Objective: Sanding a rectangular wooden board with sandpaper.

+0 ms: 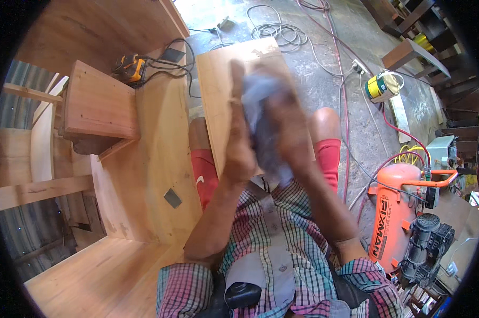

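A blue-grey cloth [258,114] hangs bunched between my two hands, smeared by motion. My right hand [288,124] is closed over its right side, its fingers blurred. My left hand [238,135] lies along the cloth's left edge with its fingers stretched out straight, pointing away from me. Below the hands, a pale wooden board [213,74] leans across between my knees, partly covered by hands and cloth.
A large wooden panel [160,138] lies to my left, bearing a grey sanding pad [172,198] and a yellow-black power sander [130,69]. On the right stand an orange air compressor [396,212] and a paint can [381,87]. Cables and hoses [282,33] trail over the concrete floor.
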Tool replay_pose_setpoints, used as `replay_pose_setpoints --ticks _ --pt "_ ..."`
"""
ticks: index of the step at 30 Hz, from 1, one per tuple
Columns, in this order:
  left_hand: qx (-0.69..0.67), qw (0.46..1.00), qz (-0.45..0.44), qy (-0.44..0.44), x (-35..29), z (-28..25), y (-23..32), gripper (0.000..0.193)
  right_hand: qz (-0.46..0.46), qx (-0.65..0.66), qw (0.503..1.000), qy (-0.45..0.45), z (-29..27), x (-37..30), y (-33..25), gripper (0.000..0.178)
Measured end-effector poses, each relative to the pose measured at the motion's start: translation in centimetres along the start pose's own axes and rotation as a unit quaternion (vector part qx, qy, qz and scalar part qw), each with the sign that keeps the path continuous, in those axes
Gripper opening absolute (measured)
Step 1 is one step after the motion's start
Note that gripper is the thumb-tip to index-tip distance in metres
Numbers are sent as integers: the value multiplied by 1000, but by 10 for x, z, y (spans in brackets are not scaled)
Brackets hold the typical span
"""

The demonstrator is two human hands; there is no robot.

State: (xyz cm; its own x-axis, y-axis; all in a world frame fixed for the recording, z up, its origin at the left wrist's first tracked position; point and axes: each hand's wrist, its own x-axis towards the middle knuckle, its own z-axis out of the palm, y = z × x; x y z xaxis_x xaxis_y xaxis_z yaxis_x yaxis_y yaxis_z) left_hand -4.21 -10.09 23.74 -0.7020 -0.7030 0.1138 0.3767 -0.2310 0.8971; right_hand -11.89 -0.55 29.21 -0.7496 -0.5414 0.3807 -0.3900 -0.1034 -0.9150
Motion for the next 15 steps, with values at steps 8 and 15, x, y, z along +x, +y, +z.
replay_pose_setpoints --ticks 8,15 --pt "53 997 31 -42 -2 45 36 64 -32 101 993 -44 26 -29 -7 59" --pt "202 906 127 -350 -25 44 51 55 112 224 966 67 -8 33 18 37"
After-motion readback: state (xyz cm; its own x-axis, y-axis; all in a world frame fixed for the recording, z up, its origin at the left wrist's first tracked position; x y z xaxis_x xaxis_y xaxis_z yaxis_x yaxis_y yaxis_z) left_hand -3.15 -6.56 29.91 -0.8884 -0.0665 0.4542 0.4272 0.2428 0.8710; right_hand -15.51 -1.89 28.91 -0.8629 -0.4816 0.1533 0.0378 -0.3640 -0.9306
